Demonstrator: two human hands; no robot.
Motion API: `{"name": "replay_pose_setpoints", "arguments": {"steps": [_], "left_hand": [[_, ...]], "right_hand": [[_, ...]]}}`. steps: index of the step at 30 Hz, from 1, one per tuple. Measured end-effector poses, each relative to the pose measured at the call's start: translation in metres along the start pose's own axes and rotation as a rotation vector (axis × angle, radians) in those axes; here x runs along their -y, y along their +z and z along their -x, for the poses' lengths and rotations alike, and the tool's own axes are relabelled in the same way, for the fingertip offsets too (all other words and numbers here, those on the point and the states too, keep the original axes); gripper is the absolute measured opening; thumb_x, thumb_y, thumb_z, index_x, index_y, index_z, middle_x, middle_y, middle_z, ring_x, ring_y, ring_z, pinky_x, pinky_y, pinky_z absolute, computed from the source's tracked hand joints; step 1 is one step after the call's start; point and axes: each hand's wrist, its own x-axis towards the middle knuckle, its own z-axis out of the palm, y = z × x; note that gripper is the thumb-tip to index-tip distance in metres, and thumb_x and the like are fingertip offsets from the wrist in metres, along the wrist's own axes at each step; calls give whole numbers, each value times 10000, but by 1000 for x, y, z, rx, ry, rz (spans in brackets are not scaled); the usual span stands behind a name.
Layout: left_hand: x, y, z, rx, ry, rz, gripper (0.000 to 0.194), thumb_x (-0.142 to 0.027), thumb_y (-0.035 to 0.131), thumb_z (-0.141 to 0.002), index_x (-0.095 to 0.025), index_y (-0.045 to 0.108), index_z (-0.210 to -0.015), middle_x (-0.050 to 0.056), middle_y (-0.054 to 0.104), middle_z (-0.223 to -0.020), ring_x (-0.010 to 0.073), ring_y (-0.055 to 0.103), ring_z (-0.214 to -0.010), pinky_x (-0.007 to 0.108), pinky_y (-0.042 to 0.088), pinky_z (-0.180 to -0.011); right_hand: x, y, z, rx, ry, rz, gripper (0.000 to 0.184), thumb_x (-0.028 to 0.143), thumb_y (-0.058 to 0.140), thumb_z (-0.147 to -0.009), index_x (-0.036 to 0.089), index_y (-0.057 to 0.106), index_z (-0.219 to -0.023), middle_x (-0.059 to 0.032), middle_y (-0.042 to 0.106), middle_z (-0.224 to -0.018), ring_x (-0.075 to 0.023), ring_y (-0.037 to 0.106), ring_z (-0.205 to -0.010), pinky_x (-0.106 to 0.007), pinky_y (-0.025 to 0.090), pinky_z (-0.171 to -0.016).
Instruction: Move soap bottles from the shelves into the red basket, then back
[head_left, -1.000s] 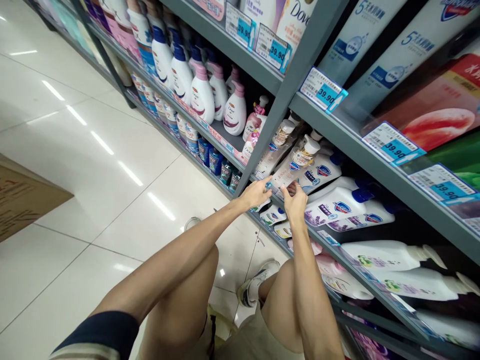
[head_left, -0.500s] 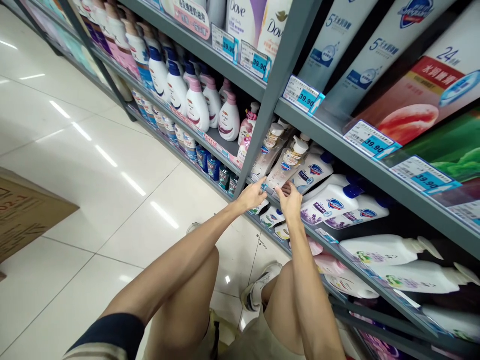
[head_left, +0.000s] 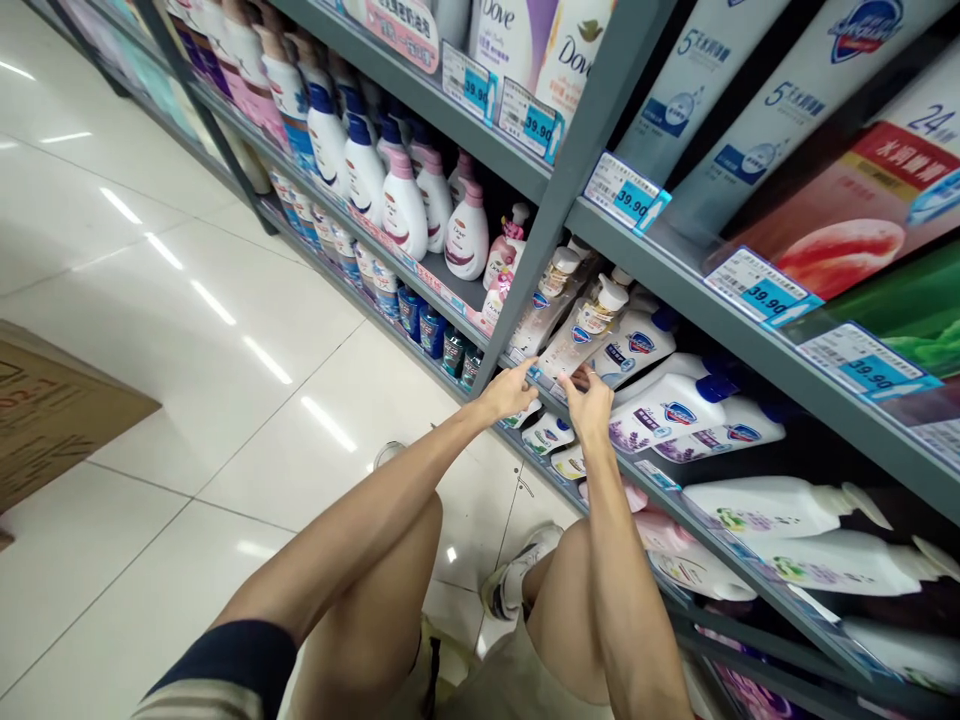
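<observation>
My left hand point(head_left: 511, 392) is at the shelf's front edge, its index finger stretched towards a small blue-and-white tag piece point(head_left: 533, 373) and the other fingers curled. Whether it pinches that piece is too small to tell. My right hand point(head_left: 589, 404) is closed at the base of a clear pump bottle point(head_left: 576, 335) with a white pump and a blue-and-red label. Its thumb lies in front of the base and its fingers at the right side. A similar clear bottle point(head_left: 541, 305) stands left of it. To the right leans a white bottle with a blue cap point(head_left: 634, 345).
A grey upright point(head_left: 551, 225) separates this bay from pink-pump white bottles point(head_left: 466, 235) on the left. White lavender-print bottles point(head_left: 670, 412) stand right of my hand. A price-tagged shelf point(head_left: 675, 240) overhangs both hands. A cardboard box point(head_left: 71, 420) sits on the tiled floor point(head_left: 247, 430).
The view has shifted slightly, so shelves and bottles sit a little further right. Both hands keep nearly the same place at the shelf edge, the right hand's fingers slightly shifted.
</observation>
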Motion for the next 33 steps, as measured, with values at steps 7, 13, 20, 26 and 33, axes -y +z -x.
{"name": "replay_pose_setpoints", "arguments": {"steps": [7,13,20,26,33], "left_hand": [[0,0,-1,-6,-23,32,810,-191,594,-881,-145,343,-1649,-45,697,-608,163,622,-548,263,489,-616],[1,-2,0,-4,-15,28,819,-179,592,-867,-154,353,-1650,-49,698,-596,173,660,-587,262,509,-646],[3,-3,1,-5,6,-21,773,-186,564,-905,-124,357,-1647,-39,714,-626,188,716,-688,270,545,-731],[-7,-7,1,-68,30,-164,639,-210,549,-945,-115,480,-1573,48,764,-790,249,752,-905,319,558,-862],[-3,-29,3,-223,-19,-258,536,-244,513,-992,-186,577,-1521,53,750,-809,235,732,-894,313,541,-895]], "right_hand": [[1,4,-1,-20,-23,17,420,270,744,-862,86,718,-1238,-156,808,-1082,-271,782,-987,-393,595,-993],[4,5,-1,-8,23,24,451,317,747,-859,85,685,-1241,-179,792,-1116,-268,769,-1004,-399,622,-958],[-5,8,-2,3,-42,11,620,452,749,-836,89,626,-1323,-176,760,-1154,-265,739,-1012,-385,648,-828],[-2,5,2,-148,-99,155,720,612,747,-817,78,628,-1286,-233,693,-1237,-307,702,-1042,-433,606,-850],[19,6,25,-182,-178,299,429,567,564,-995,167,711,-1042,-14,645,-704,-191,611,-647,-320,523,-768]]}}
